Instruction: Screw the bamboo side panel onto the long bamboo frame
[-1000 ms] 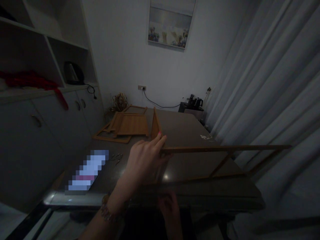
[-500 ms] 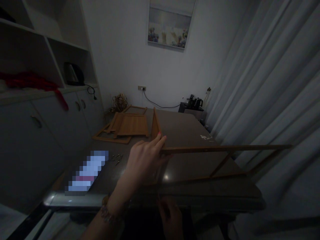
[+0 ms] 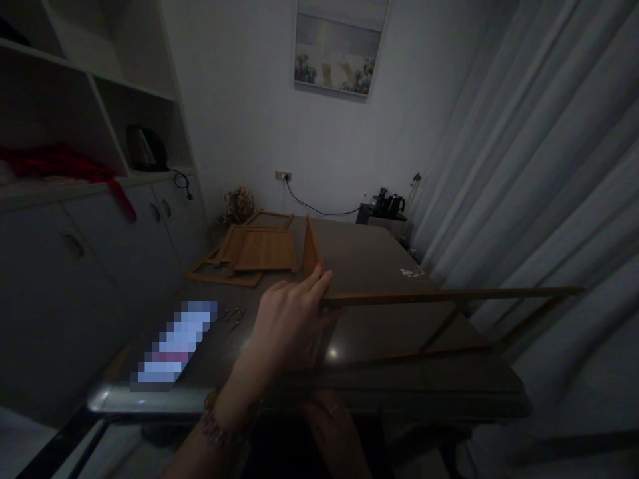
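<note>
My left hand [image 3: 292, 316] is closed around the corner where a wooden frame [image 3: 449, 296] meets an upright wooden panel [image 3: 310, 246]. Its thumb and index finger press on the panel's near end. The ladder-like frame stands on its long edge and stretches to the right, with crossbars between two rails. Lower down, at the table's near edge and close to the frame's left end, is my right hand [image 3: 332, 426]. That hand is dim, and its fingertips are too dark to make out, so what they touch is unclear.
Slatted wooden panels [image 3: 262, 249] and a frame [image 3: 224, 276] lie on the brown table [image 3: 359, 239]. Small metal screws or tools [image 3: 234, 318] rest beside a lit phone [image 3: 174, 342]. A curtain [image 3: 539, 166] hangs to the right; cabinets [image 3: 114, 246] stand left.
My right hand has moved slightly up and left, toward the frame's lower left end. The left hand, frame and panel have stayed where they were.
</note>
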`<state>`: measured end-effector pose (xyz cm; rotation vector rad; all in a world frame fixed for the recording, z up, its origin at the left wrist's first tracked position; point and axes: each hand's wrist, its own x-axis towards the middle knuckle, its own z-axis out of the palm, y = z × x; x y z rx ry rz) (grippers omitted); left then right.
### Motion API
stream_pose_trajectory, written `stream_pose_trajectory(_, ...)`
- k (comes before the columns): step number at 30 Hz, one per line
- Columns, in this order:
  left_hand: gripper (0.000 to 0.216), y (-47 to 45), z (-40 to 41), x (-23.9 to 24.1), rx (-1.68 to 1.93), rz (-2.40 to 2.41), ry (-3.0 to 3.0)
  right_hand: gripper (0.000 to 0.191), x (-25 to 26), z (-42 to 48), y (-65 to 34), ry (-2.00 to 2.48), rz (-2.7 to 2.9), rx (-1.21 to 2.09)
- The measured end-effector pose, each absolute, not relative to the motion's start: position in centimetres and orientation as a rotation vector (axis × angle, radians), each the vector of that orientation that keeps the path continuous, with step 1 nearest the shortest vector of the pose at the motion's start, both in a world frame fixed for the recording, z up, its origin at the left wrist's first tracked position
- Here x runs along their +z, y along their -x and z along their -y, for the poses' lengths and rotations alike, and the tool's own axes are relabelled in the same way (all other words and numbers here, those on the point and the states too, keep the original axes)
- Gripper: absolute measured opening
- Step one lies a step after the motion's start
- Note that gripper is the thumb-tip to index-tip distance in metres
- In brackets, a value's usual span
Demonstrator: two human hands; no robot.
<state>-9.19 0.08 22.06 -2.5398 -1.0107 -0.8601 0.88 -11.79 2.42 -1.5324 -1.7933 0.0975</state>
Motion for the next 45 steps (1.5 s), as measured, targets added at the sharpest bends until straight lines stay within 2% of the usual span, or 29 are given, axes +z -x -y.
stream_pose_trajectory(10, 0.055, 9.2, 0.0, 22.2, -0.856, 0.996, 2.54, 0.023, 2.2, 12.0, -2.0, 1.553, 1.853, 0.23)
stream_pose_trajectory(18, 0.056, 9.2, 0.0, 22.1, -0.879, 1.001, 2.555, 0.029, 2.3, 11.9, -2.0, 1.503, 1.84, 0.173)
stream_pose_trajectory(34, 0.055, 9.2, 0.0, 22.2, -0.844, 1.007, 2.551, 0.028, 0.4, 11.7, -1.0, 1.426, 1.603, 0.005)
stream_pose_trajectory(40, 0.055, 9.2, 0.1, 22.2, -0.866, 1.016, 2.555, 0.026, 0.9, 11.9, -1.3, 1.47, 1.598, 0.145)
stream_pose_trajectory(45, 0.054, 9.2, 0.1, 22.1, -0.876, 1.009, 2.564, 0.025, 1.3, 11.7, -1.9, 1.426, 1.645, -0.145)
